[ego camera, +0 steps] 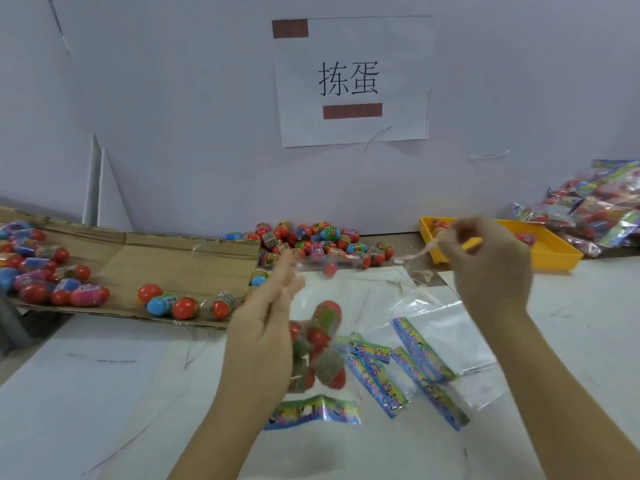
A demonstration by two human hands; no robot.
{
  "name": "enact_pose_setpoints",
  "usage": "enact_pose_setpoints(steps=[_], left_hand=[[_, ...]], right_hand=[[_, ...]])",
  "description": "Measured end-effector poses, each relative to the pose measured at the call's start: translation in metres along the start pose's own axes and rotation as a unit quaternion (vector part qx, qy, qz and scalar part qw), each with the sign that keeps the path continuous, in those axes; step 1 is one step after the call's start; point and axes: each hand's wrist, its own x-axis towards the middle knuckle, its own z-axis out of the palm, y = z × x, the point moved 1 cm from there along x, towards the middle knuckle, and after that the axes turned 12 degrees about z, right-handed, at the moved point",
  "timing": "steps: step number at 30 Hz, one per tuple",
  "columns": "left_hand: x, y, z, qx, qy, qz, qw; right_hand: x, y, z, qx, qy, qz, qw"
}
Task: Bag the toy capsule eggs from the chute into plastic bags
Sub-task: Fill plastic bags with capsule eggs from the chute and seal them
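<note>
I see my left hand (266, 327) at 7 o'clock, fingers straight and blurred, beside the clear bag (323, 344) of capsule eggs on the table. My right hand (491, 261), at 2 o'clock from the bag, pinches a thin pale strip (417, 253). Loose eggs (311, 240) are heaped at the bag's 12 o'clock, and the cardboard chute (173, 261) is at its 10 o'clock.

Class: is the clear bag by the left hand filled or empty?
Filled, at least partly: several red-ended capsule eggs show through the bag beside the left hand.
</note>
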Motion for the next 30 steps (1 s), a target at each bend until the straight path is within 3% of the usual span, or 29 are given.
enact_pose_setpoints(steps=[2,4,5,6,7,8,9,10,11,13,14,15,16,18,19,20,22,24,25,26,28,29,30], left_hand=[[0.007,-0.004,-0.007,-0.063,0.068,-0.052,0.994],[0.012,-0.01,-0.015,-0.109,0.123,-0.097,0.982],[0.014,-0.013,-0.017,-0.12,0.14,-0.108,0.977],[0.015,-0.014,-0.018,-0.125,0.151,-0.114,0.974],[0.016,-0.016,-0.019,-0.128,0.16,-0.117,0.972],[0.016,-0.017,-0.019,-0.129,0.164,-0.117,0.971],[0.016,-0.018,-0.019,-0.128,0.164,-0.117,0.971],[0.016,-0.019,-0.018,-0.128,0.158,-0.118,0.972],[0.014,-0.019,-0.017,-0.128,0.15,-0.118,0.973],[0.012,-0.019,-0.016,-0.12,0.135,-0.109,0.978],[0.013,-0.018,-0.016,-0.113,0.129,-0.104,0.98],[0.013,-0.018,-0.015,-0.108,0.124,-0.102,0.981],[0.013,-0.017,-0.015,-0.106,0.122,-0.099,0.982],[0.013,-0.019,-0.014,-0.108,0.112,-0.096,0.983],[0.012,-0.019,-0.013,-0.109,0.107,-0.094,0.984],[0.011,-0.019,-0.012,-0.106,0.103,-0.089,0.985],[0.011,-0.021,-0.012,-0.093,0.094,-0.074,0.989],[0.011,-0.024,-0.012,-0.085,0.093,-0.071,0.99],[0.011,-0.025,-0.012,-0.078,0.092,-0.071,0.99],[0.01,-0.025,-0.012,-0.07,0.095,-0.071,0.99],[0.009,-0.025,-0.011,-0.066,0.1,-0.071,0.99],[0.01,-0.026,-0.012,-0.069,0.097,-0.071,0.99],[0.01,-0.026,-0.012,-0.072,0.095,-0.069,0.99]], right_hand=[[0.022,0.032,-0.01,-0.155,-0.061,0.12,0.979],[0.03,0.054,-0.016,-0.36,-0.195,0.199,0.89],[0.033,0.057,-0.019,-0.392,-0.269,0.196,0.858],[0.035,0.056,-0.019,-0.354,-0.344,0.174,0.852],[0.037,0.051,-0.023,-0.246,-0.433,0.136,0.857],[0.037,0.035,-0.028,-0.037,-0.518,0.108,0.848],[0.032,0.018,-0.029,0.14,-0.57,0.149,0.796],[0.026,0.019,-0.024,0.204,-0.582,0.16,0.771],[0.032,0.027,-0.02,0.188,-0.534,0.169,0.807],[0.026,0.033,-0.019,-0.058,-0.438,0.13,0.888],[0.032,0.031,-0.019,-0.151,-0.388,0.11,0.902],[0.036,0.028,-0.026,-0.155,-0.375,-0.012,0.914],[0.033,0.018,-0.03,-0.011,-0.373,-0.04,0.927],[0.025,0.02,-0.026,0.152,-0.405,-0.01,0.902],[0.025,0.032,-0.026,0.167,-0.446,0.047,0.878],[0.02,0.031,-0.015,0.149,-0.466,0.124,0.863],[0.016,0.027,-0.008,-0.005,-0.477,0.253,0.841],[0.02,0.021,-0.011,0.149,-0.542,0.143,0.814],[0.02,0.016,-0.017,0.222,-0.516,0.119,0.818],[0.022,0.018,-0.019,0.239,-0.468,0.145,0.838],[0.022,0.014,-0.014,0.115,-0.402,0.126,0.9],[0.023,0.013,-0.015,0.123,-0.406,0.198,0.884],[0.029,0.022,-0.011,0.135,-0.422,0.086,0.892]])
